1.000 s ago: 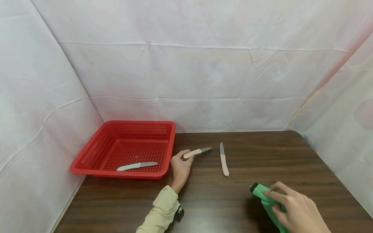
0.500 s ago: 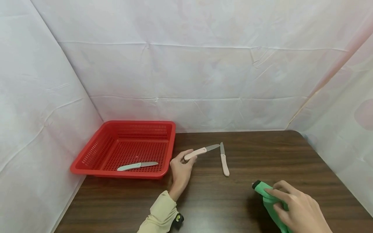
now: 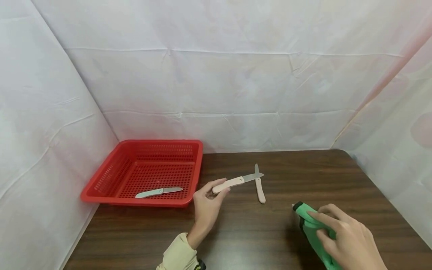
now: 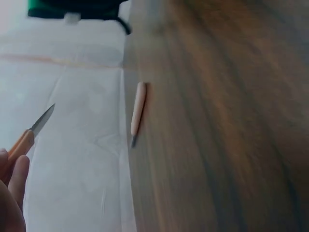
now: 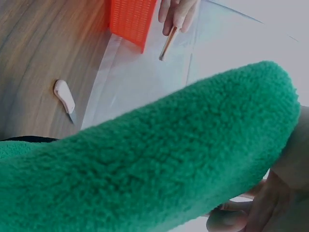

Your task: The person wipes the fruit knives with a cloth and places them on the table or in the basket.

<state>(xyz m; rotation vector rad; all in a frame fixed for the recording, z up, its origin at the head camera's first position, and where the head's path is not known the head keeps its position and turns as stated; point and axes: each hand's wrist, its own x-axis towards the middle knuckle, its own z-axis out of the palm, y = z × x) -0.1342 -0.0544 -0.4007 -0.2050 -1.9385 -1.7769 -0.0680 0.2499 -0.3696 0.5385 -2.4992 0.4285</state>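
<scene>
In the head view my left hand (image 3: 208,204) pinches the pale pink handle of a small knife (image 3: 229,184) between thumb and fingers. Its blade points right, and from above crosses the blade of a second pink-handled knife (image 3: 260,191) lying on the table. The left wrist view shows the held knife (image 4: 26,145) raised, apart from the lying one (image 4: 138,108). My right hand (image 3: 347,234) grips a folded green cloth (image 3: 315,228) with dark edging at the lower right. The cloth (image 5: 159,150) fills much of the right wrist view and hides part of that hand.
A red plastic basket (image 3: 199,180) stands at the left of the brown wooden table (image 3: 303,176). Inside it lies a knife (image 3: 158,192) with a pale greenish handle. White sheeting (image 3: 233,86) hangs behind the table and along both sides.
My left hand has lifted the pink-handled knife and brought it slightly to the right and nearer me. The right hand with the green cloth has shifted only slightly.
</scene>
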